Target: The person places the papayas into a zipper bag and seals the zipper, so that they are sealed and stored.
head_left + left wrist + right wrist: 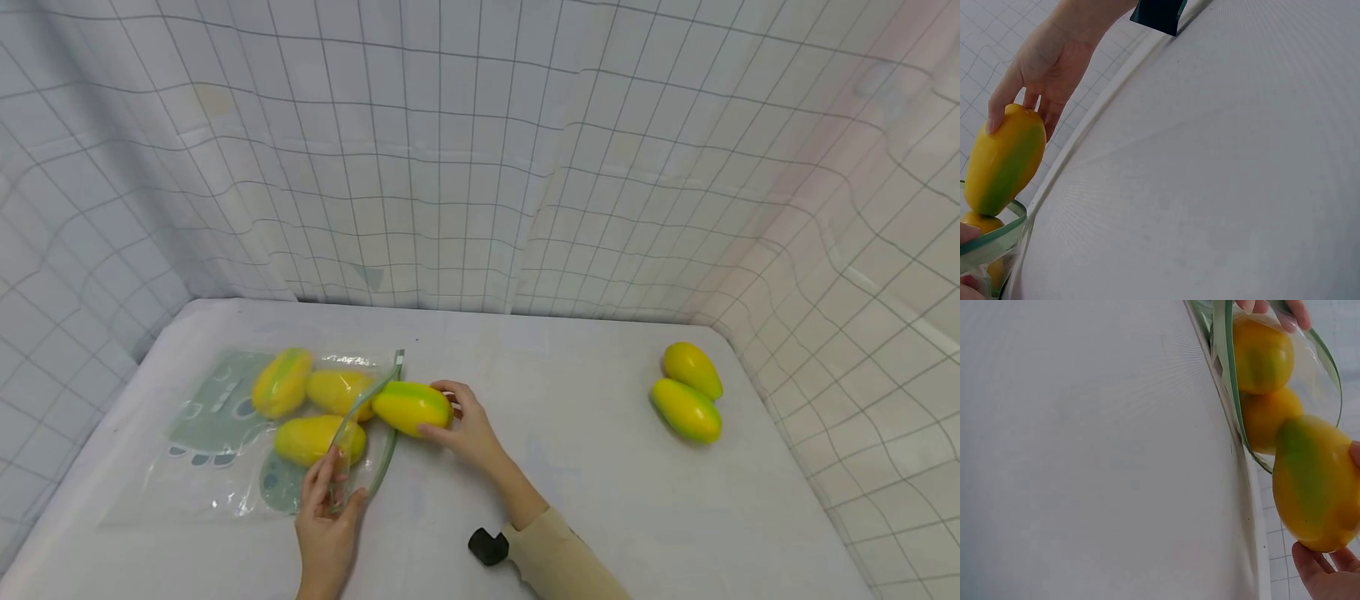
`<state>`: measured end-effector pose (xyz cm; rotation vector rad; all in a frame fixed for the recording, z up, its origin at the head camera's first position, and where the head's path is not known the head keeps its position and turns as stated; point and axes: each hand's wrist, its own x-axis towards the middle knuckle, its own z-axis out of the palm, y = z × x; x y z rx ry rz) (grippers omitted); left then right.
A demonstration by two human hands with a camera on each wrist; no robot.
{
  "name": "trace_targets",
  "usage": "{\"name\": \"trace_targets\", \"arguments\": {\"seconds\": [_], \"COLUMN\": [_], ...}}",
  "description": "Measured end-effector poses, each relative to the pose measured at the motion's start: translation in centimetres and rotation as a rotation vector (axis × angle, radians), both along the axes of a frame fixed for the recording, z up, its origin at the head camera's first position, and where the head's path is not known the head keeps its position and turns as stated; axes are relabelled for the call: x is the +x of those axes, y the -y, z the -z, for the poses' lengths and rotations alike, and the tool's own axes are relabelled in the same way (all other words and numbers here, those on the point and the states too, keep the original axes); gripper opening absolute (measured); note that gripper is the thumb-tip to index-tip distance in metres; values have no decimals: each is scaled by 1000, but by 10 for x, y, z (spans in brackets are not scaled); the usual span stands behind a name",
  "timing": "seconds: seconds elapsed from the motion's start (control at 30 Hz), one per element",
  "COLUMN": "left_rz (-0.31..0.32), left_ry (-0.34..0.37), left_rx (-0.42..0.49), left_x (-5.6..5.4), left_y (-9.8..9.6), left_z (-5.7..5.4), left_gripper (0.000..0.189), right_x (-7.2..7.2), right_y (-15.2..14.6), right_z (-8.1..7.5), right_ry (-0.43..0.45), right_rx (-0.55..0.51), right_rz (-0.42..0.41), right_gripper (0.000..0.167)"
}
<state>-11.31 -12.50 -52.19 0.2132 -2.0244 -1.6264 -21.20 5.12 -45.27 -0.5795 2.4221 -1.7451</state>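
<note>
My right hand [471, 429] grips a yellow-green mango [411, 408] by its right end, thumb on the near side and fingers on the far side. The mango's left end is at the mouth of a clear zip bag [382, 467] with a green edge. Pinched in my left hand [327, 521] is the near edge of that mouth, which stands parted. Inside the bag lie three more mangoes, one at the back left [282, 383], one in the middle [337, 392] and one nearer [311, 440]. In the right wrist view the held mango [1316, 484] overlaps those in the bag.
Two mangoes, one behind [692, 369] and one in front [686, 410], lie together on the right of the white-covered table [570, 392]. A checked curtain [465, 167] hangs behind and at both sides. A black device [488, 547] sits at my right sleeve.
</note>
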Motion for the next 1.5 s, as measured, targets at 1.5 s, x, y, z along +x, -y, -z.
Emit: {"name": "trace_targets", "arguments": {"seconds": [1.5], "left_rz": [21], "left_ry": [40], "left_rx": [42], "left_x": [-2], "left_y": [-1], "left_z": [3], "left_gripper": [68], "right_x": [-26], "right_y": [55], "right_z": [49], "right_ry": [-21], "right_rx": [8], "right_rz": [66], "right_gripper": [57]}}
